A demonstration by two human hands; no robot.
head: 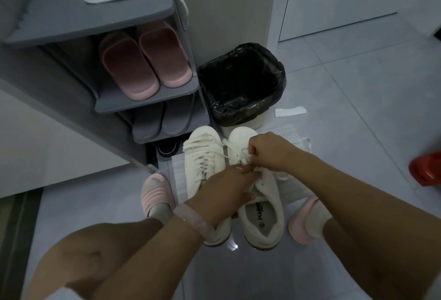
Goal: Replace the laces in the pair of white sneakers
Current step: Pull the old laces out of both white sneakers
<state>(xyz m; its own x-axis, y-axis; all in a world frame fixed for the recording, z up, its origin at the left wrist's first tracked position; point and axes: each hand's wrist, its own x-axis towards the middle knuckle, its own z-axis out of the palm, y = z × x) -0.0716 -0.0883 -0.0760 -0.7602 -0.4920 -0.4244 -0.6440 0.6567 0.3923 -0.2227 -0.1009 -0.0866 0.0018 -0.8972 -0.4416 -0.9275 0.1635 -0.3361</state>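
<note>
**Lacing the right-hand white sneaker**

The right hand (269, 150) pinches a white lace (244, 154) over the right white canvas sneaker (260, 204). The left hand (226, 189), fingers curled, grips that sneaker's eyelet flap. The laced left white sneaker (202, 154) touches it alongside. Beyond both sneakers stands a black-lined bin (241, 82). Both forearms reach forward and converge over the sneaker.

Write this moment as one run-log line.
left hand: holds right sneaker | right hand: pinches lace | left sneaker: laced
</note>
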